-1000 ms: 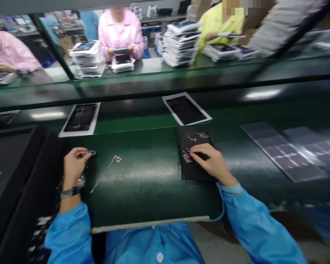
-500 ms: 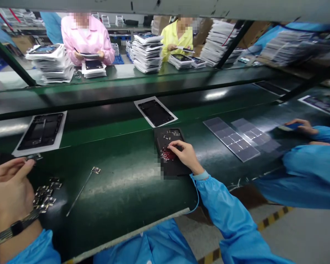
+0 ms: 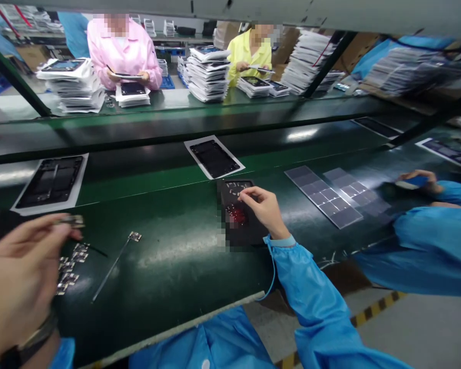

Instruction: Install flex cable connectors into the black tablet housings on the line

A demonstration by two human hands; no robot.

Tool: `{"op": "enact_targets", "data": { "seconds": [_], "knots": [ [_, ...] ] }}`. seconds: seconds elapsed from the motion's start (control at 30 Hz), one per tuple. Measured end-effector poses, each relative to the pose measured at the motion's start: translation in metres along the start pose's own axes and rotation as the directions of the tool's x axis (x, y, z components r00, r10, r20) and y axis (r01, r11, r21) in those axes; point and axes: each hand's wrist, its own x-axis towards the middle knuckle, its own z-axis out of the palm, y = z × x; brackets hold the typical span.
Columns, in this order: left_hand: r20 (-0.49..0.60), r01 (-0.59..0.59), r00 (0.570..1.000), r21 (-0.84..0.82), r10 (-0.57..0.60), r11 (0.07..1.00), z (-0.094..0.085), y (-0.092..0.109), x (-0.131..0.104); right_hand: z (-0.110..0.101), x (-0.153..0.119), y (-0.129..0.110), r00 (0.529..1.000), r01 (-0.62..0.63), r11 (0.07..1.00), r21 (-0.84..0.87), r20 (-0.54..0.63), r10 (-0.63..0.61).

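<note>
At the left, my left hand (image 3: 26,271) pinches a small circuit board (image 3: 74,221) between thumb and fingers. Several similar boards (image 3: 68,274) lie below and beside it. My right hand (image 3: 264,207) is over a black tray (image 3: 246,233), thumb and forefinger pressed together; anything between them is too small to make out. The tray holds small metallic parts (image 3: 234,188) at its far end and tiny pale bits on a red patch (image 3: 236,215). One board with a long thin strip (image 3: 111,269) rests on the green bench between my hands.
Black device housings on white sheets lie at the left (image 3: 49,182) and centre (image 3: 215,158) of the conveyor (image 3: 149,179). Clear-and-dark film panels (image 3: 325,197) are to the right. A co-worker's hand (image 3: 422,180) is farther right. Two people work across the line beside stacks (image 3: 207,74).
My left hand has moved right and closer with the board. My right hand has shifted slightly right and up, its fingertips now nearer the metallic parts. The housings have slid slightly left.
</note>
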Motion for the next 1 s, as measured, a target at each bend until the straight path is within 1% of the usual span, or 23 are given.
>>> {"op": "enact_targets", "data": {
  "seconds": [0.03, 0.07, 0.1, 0.17, 0.2, 0.27, 0.33, 0.43, 0.47, 0.57, 0.63, 0.7, 0.77, 0.87, 0.9, 0.93, 0.97, 1.0],
  "knots": [
    [0.072, 0.053, 0.996, -0.031, -0.051, 0.998, 0.009, 0.002, -0.007, -0.002, 0.002, -0.001, 1.000, -0.010, 1.000, 0.030, -0.026, 0.011],
    [0.160, 0.116, 0.981, -0.056, -0.106, 0.992, 0.018, 0.003, -0.013, -0.004, 0.005, -0.001, 0.998, -0.019, 0.997, 0.074, -0.060, 0.023],
    [0.252, 0.177, 0.955, -0.066, -0.155, 0.982, 0.027, 0.002, -0.019, -0.007, 0.006, -0.001, 0.995, -0.024, 0.992, 0.126, -0.093, 0.036],
    [0.392, 0.246, 0.897, -0.051, -0.207, 0.968, 0.042, -0.003, -0.027, -0.013, 0.008, 0.000, 0.991, -0.020, 0.976, 0.215, -0.128, 0.048],
    [0.440, 0.259, 0.872, -0.045, -0.214, 0.965, 0.047, -0.006, -0.029, -0.016, 0.008, 0.000, 0.992, -0.018, 0.972, 0.235, -0.116, 0.046],
    [0.502, 0.264, 0.838, -0.028, -0.214, 0.964, 0.055, -0.014, -0.032, -0.021, 0.006, 0.001, 0.999, -0.038, 0.978, 0.206, -0.029, 0.045],
    [0.533, 0.267, 0.819, -0.025, -0.213, 0.963, 0.059, -0.020, -0.032, -0.023, 0.004, 0.002, 0.997, -0.072, 0.987, 0.145, 0.031, 0.068],
    [0.556, 0.294, 0.803, -0.054, -0.216, 0.954, 0.064, -0.026, -0.031, -0.021, 0.001, 0.000, 0.992, -0.124, 0.982, 0.141, 0.032, 0.121],
    [0.564, 0.310, 0.796, -0.068, -0.220, 0.948, 0.066, -0.026, -0.031, -0.019, 0.000, -0.002, 0.990, -0.138, 0.979, 0.147, 0.050, 0.132],
    [0.605, 0.371, 0.763, -0.120, -0.229, 0.921, 0.075, -0.027, -0.035, -0.008, -0.003, -0.012, 0.975, -0.156, 0.982, 0.108, 0.176, 0.135],
    [0.646, 0.397, 0.731, -0.140, -0.221, 0.907, 0.082, -0.029, -0.039, 0.001, -0.003, -0.018, 0.964, -0.165, 0.983, 0.086, 0.227, 0.142],
    [0.673, 0.405, 0.709, -0.143, -0.211, 0.903, 0.090, -0.032, -0.042, 0.010, 0.001, -0.019, 0.947, -0.194, 0.978, 0.071, 0.275, 0.168],
    [0.682, 0.416, 0.699, -0.144, -0.215, 0.898, 0.096, -0.037, -0.044, 0.017, 0.004, -0.018, 0.929, -0.230, 0.972, 0.056, 0.311, 0.202],
    [0.669, 0.459, 0.701, -0.159, -0.246, 0.874, 0.103, -0.046, -0.046, 0.028, 0.002, -0.017, 0.910, -0.275, 0.959, 0.072, 0.341, 0.235],
    [0.668, 0.472, 0.699, -0.162, -0.256, 0.866, 0.105, -0.048, -0.047, 0.033, -0.002, -0.019, 0.894, -0.292, 0.953, 0.084, 0.378, 0.241],
    [0.670, 0.482, 0.695, -0.164, -0.261, 0.861, 0.107, -0.050, -0.048, 0.041, -0.007, -0.022, 0.862, -0.314, 0.945, 0.094, 0.445, 0.242],
    [0.678, 0.487, 0.686, -0.161, -0.262, 0.858, 0.108, -0.051, -0.048, 0.050, -0.013, -0.025, 0.813, -0.339, 0.935, 0.101, 0.532, 0.237],
    [0.690, 0.489, 0.676, -0.157, -0.258, 0.858, 0.108, -0.052, -0.049, 0.060, -0.020, -0.029, 0.749, -0.367, 0.924, 0.107, 0.623, 0.225]
  ]
}}
